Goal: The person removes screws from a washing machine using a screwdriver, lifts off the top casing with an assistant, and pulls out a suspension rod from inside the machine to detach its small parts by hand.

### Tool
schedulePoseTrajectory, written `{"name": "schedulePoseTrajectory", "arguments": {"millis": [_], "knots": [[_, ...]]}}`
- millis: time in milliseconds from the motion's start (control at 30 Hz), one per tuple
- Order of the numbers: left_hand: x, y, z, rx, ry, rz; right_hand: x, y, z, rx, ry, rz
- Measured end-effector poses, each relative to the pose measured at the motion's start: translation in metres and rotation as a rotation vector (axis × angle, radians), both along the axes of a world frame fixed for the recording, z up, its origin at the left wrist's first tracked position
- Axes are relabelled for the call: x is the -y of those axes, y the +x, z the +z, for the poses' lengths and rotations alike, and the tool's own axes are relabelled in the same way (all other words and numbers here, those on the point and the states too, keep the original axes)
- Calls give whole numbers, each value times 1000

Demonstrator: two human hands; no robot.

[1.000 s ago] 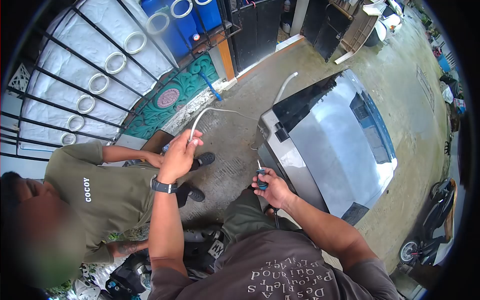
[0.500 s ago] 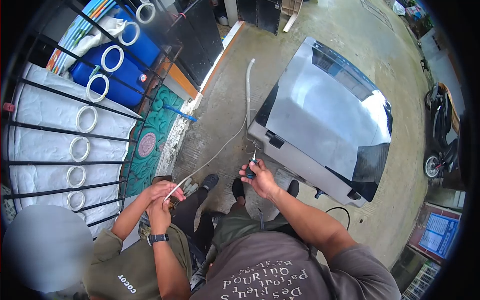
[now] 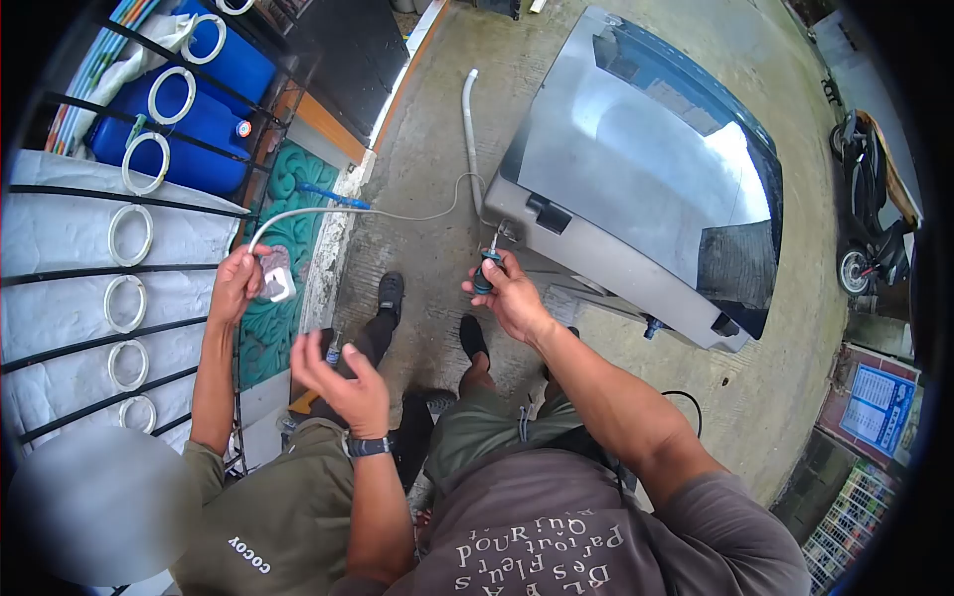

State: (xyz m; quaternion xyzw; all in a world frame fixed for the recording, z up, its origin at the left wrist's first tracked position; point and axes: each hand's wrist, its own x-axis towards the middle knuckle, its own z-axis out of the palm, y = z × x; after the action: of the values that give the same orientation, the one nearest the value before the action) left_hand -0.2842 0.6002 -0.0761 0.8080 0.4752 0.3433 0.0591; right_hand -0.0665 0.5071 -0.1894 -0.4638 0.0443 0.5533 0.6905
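Observation:
My right hand (image 3: 509, 290) is closed around a screwdriver (image 3: 486, 273) with a dark green handle. Its shaft points up at the near left corner of a grey washing machine (image 3: 606, 263) with a dark, shiny lid, close to a small recess there; whether the tip touches is unclear. I do not see my left hand. From that corner a thin white cable (image 3: 402, 216) runs left to a co-worker's hand (image 3: 236, 288), which grips it. Below that hand is a white boxy piece (image 3: 280, 285). The co-worker's other hand (image 3: 348, 387) is raised, fingers apart.
A pale drain hose (image 3: 469, 129) lies on the concrete beyond the machine's left side. To the left are a black metal railing (image 3: 129, 275) with white rings, blue drums (image 3: 164, 134) and a green carved panel (image 3: 283, 228). A motorcycle (image 3: 870, 209) is parked at far right.
The co-worker's hands, together before, have parted; one has carried the cable left. My view has shifted, and my hand keeps the screwdriver at the machine's corner.

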Motion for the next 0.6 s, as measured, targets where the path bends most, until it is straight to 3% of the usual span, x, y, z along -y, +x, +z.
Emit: {"name": "schedulePoseTrajectory", "arguments": {"millis": [67, 100, 133, 167, 200, 233, 300, 400, 600], "knots": [[-7, 42, -27, 210, -542, -296, -3, 0, 2, -22, -6, -20], [-14, 68, -53, 363, -904, -331, -7, 0, 1, -52, -7, -22], [-18, 101, -65, 460, -1015, -349, -9, 0, -2, -53, -7, -39], [-29, 124, -83, 343, -1042, -410, -11, -1, -6, -32, 18, -47], [-35, 144, -92, 397, -1410, -407, -13, -1, -9, -10, 44, -53], [-43, 159, -95, 389, -1414, -417, -16, -1, -11, -10, 44, -65], [-49, 174, -102, 397, -1709, -382, -13, -4, -12, 52, -4, -106], [-50, 180, -111, 290, -1624, -406, -14, -3, -11, 44, -7, -122], [-61, 181, -107, 294, -1715, -446, -19, -14, -11, 35, 90, -216]]}}
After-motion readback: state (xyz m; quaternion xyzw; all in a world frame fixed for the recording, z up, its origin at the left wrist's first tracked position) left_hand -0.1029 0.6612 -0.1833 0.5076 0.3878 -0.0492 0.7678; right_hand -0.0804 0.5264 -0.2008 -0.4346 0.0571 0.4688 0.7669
